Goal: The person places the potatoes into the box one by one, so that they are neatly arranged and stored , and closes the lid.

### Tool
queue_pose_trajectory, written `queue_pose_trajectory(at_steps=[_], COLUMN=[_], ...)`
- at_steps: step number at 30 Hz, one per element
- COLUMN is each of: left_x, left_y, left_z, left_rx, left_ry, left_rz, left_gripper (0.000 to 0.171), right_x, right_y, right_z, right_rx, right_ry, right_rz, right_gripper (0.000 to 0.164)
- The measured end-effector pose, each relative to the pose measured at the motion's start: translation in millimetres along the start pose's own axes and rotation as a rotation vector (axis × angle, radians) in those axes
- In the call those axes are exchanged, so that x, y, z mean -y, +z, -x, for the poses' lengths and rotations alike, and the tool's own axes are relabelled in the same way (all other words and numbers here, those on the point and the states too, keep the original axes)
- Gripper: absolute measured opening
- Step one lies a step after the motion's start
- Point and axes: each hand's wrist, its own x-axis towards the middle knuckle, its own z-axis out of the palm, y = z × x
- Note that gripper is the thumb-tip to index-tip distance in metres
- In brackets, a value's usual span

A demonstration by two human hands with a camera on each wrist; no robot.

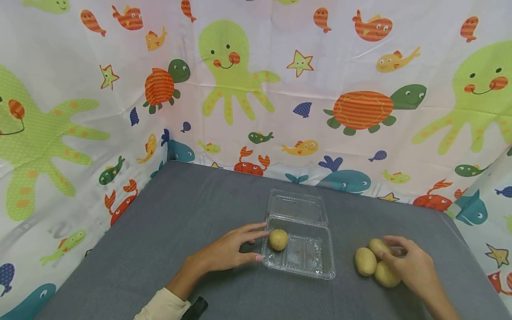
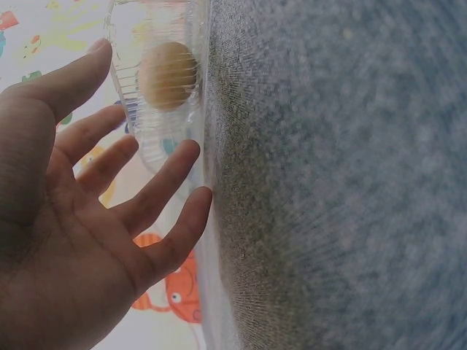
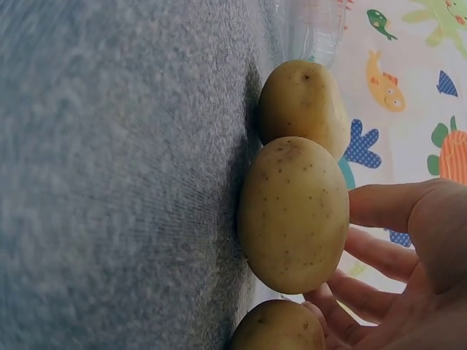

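My hands on either side of a clear plastic clamshell container (image 1: 306, 258).
My left hand (image 1: 228, 250) spreads wide at the container's left rim; one potato (image 1: 278, 240) sits inside, near the left end. Three more potatoes (image 1: 386, 274) cluster right of the container, where my right hand (image 1: 414, 265) has thumb and fingers about the farthest potato (image 1: 377, 246); I cannot tell whether they grip it. The lid (image 1: 296, 208) lies open behind the container.

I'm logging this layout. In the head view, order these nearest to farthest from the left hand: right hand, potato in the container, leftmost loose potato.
From the left hand:
1. Potato in the container: at its left side.
2. Leftmost loose potato: right of the container.
3. Right hand: farther right.
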Motion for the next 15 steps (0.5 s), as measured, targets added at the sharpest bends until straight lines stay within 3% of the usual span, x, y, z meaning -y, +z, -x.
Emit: queue_pose_trajectory(at_steps=[8, 15], left_x=[1.3, 1.6], left_y=[-0.1, -0.1], left_z=[0.0, 0.3], left_rx=[0.001, -0.004], left_ry=[-0.017, -0.01], left_rz=[0.011, 0.009], left_gripper=[0.07, 0.07], right_x=[-4.0, -5.0], right_y=[1.5, 1.0], right_z=[-3.0, -8.4], right_rx=[-0.016, 0.025], right_ry=[-0.013, -0.008], right_rz=[0.006, 0.036], right_gripper=[0.055, 0.066])
